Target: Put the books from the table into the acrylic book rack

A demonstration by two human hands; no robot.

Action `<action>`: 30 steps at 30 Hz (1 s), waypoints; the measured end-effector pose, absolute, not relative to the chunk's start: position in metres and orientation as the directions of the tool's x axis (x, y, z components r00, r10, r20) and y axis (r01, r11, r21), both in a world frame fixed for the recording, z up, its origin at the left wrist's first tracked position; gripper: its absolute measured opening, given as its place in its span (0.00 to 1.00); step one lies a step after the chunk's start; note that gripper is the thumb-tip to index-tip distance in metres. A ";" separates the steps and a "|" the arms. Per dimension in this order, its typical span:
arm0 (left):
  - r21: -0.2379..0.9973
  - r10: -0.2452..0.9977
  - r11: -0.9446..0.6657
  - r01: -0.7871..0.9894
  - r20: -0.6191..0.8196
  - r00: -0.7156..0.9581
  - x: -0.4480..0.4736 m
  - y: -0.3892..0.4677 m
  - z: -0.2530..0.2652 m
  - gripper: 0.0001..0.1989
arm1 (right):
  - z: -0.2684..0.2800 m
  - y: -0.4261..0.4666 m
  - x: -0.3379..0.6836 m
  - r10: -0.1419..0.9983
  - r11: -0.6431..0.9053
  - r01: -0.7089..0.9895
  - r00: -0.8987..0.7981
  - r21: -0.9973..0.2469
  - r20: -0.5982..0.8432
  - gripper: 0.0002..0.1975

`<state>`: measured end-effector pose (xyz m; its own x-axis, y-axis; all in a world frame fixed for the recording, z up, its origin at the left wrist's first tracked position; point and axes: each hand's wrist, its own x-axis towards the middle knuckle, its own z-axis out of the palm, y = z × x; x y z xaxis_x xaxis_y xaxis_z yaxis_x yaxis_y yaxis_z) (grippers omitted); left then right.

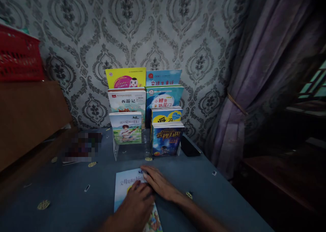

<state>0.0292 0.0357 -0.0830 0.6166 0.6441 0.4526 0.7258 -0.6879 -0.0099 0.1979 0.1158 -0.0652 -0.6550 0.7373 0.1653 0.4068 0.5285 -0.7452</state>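
A thin picture-covered book (121, 191) with a light blue cover and Chinese title lies flat on the table in front of me. My left hand (139, 199) rests on its cover, fingers bent forward and a little blurred. Over the upper right edge of the same book lies my right hand (160, 184), its fingers stretched out, close to the left one. Behind them stands a clear tiered book stand (115, 150). It carries several upright books, among them a dark blue one (166, 140) in front on the right and a pale one with a guitar player (127, 128) on the left.
A dark flat object (189, 147) lies right of the stand. On the left are a blurred-out item (83, 147), a cardboard box (30, 120) and a red basket (20, 55) on top of it. A tied purple curtain (229, 123) hangs at right. Patterned wallpaper (155, 28) backs the blue-covered table (71, 194).
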 end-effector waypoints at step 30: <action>0.115 0.841 -0.403 0.908 0.438 0.318 -0.049 -0.019 -0.090 0.07 | -0.049 0.086 0.190 0.737 0.577 0.390 -0.628 -0.717 0.251 0.21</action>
<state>-0.0489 -0.0189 -0.0899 0.3176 0.8408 0.4384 0.9080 -0.4029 0.1150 0.1901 0.0863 -0.0494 -0.6280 0.7368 0.2506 0.3905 0.5768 -0.7175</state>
